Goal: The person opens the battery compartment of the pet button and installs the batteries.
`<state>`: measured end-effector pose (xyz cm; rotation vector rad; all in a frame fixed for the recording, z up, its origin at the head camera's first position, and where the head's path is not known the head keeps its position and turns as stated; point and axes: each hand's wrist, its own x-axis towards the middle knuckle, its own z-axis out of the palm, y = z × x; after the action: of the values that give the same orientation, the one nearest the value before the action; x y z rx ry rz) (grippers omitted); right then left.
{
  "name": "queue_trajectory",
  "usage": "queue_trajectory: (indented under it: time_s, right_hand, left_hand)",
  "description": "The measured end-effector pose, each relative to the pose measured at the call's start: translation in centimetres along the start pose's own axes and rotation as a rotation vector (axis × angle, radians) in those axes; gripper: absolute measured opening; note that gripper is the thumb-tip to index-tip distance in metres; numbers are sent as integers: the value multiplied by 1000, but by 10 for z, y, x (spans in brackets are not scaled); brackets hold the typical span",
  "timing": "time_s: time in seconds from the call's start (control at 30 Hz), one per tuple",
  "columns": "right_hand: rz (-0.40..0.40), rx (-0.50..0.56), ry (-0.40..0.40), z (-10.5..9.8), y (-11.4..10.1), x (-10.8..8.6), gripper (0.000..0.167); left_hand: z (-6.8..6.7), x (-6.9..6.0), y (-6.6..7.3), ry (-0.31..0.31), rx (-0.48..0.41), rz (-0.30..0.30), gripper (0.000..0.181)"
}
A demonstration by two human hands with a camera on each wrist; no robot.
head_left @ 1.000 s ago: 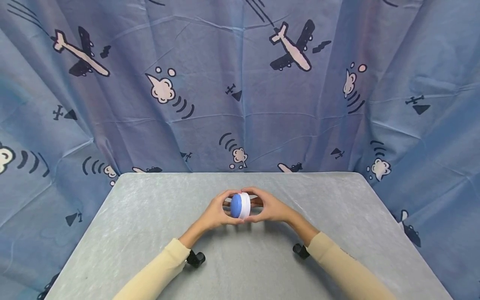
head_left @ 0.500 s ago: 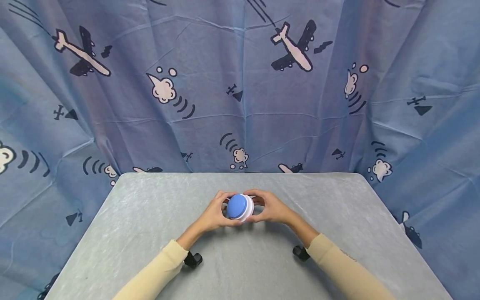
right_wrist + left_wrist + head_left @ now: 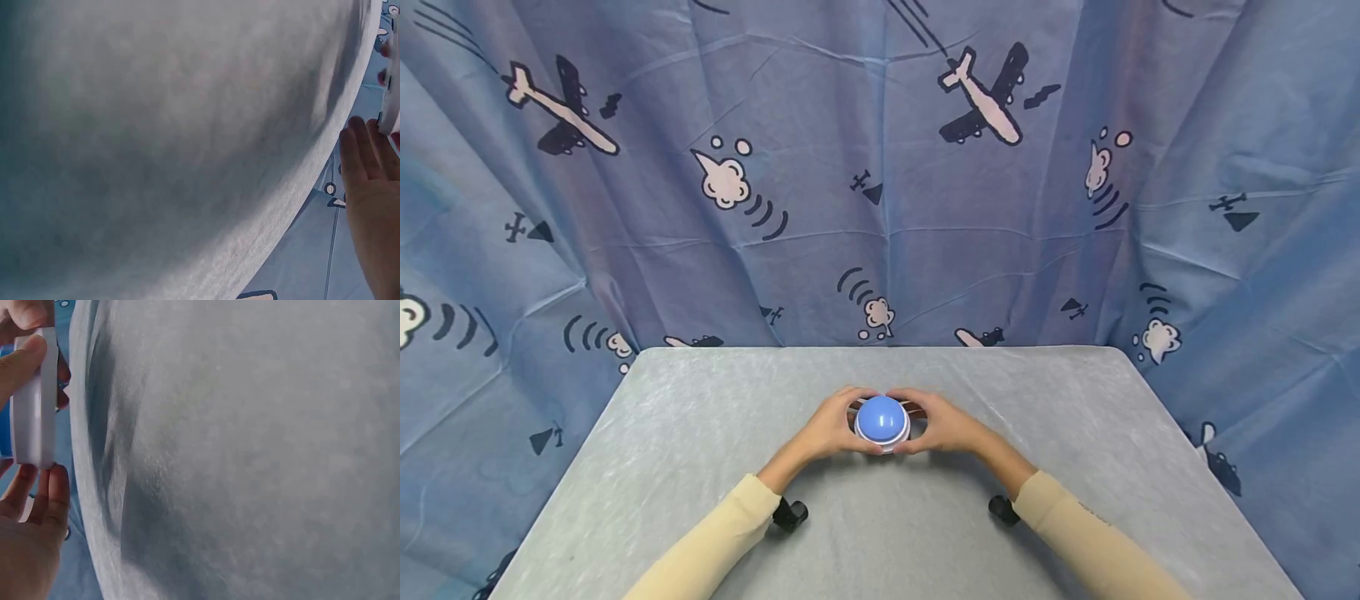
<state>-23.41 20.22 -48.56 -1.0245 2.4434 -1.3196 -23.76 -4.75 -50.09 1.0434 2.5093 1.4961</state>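
A round push button (image 3: 882, 418), with a blue domed top and a white base, is held between both hands in the head view, dome facing the camera. My left hand (image 3: 829, 429) grips its left side, thumb at the near edge and fingers around the far edge. Opposite, my right hand (image 3: 951, 425) grips the right side in the same way. In the left wrist view the white base (image 3: 34, 419) shows side-on, held off the cloth. The right wrist view catches only a sliver of the base (image 3: 392, 94) beside the fingers (image 3: 359, 147).
A table under a pale grey cloth (image 3: 715, 408) lies beneath the hands, with shadows on it. Behind it hangs a blue curtain (image 3: 820, 275) printed with aeroplanes. Black wrist cameras (image 3: 790, 514) sit under the cream sleeves (image 3: 715, 542).
The button has turned from nearly edge-on, its blue dome facing left, to dome facing up toward the camera. Both hands have lowered slightly with it and still hold it.
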Motion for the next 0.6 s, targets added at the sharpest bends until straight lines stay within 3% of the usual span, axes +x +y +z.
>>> queue_trajectory:
  time_s: [0.1, 0.33, 0.6]
  right_hand:
    - [19, -42, 4, 2, 0, 1, 81]
    - [38, -129, 8, 4, 3, -2, 78]
    - [33, -202, 5, 4, 5, 0, 77]
  left_hand:
    - [1, 0, 0, -11, 43, 1, 82]
    - [3, 0, -2, -75, 5, -43, 83]
    - [3, 5, -5, -91, 28, -31, 78]
